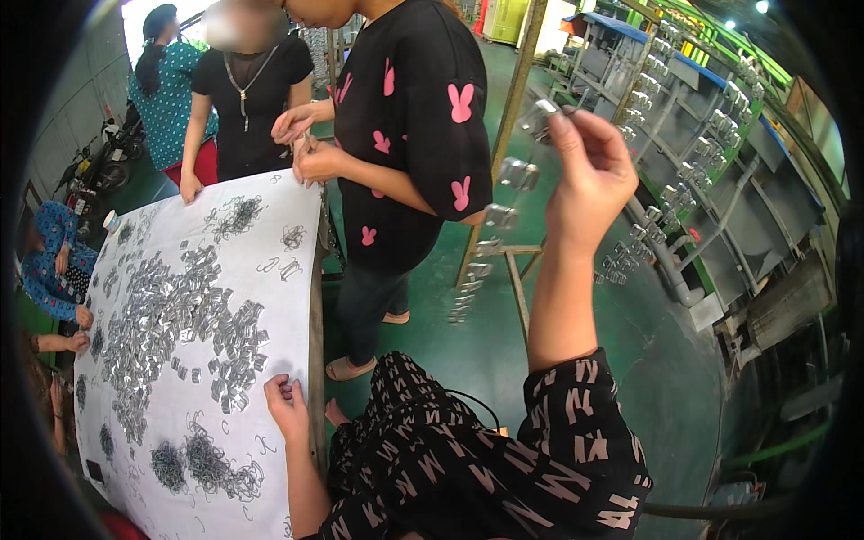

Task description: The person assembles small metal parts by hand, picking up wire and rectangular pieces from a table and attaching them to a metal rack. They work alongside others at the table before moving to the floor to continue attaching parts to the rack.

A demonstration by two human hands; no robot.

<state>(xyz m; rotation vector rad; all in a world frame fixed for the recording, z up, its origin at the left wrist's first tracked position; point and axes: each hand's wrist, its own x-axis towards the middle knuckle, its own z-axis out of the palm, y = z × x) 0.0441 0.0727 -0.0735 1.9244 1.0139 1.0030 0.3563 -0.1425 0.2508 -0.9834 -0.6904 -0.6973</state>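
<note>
My right hand (589,184) is raised high at the upper right, thumb and fingers pinched at the top of a hanging chain of shiny metal clips (519,174). Several clips dangle one below another, smaller toward the floor. My left hand (287,407) rests at the table's near right edge, fingers curled in, and I see nothing in them. Beside it on the white-covered table (301,337) lies a wide heap of loose metal clips (180,315). Nearer to me on the same cover are tangled piles of thin wire hooks (211,463).
A person in a black top with pink rabbit shapes (409,117) stands at the table's right, hands together. Others stand or sit around the far and left sides. A metal frame post (504,117) rises beyond the chain. At right, racks hung with clips (720,130) line grey tanks.
</note>
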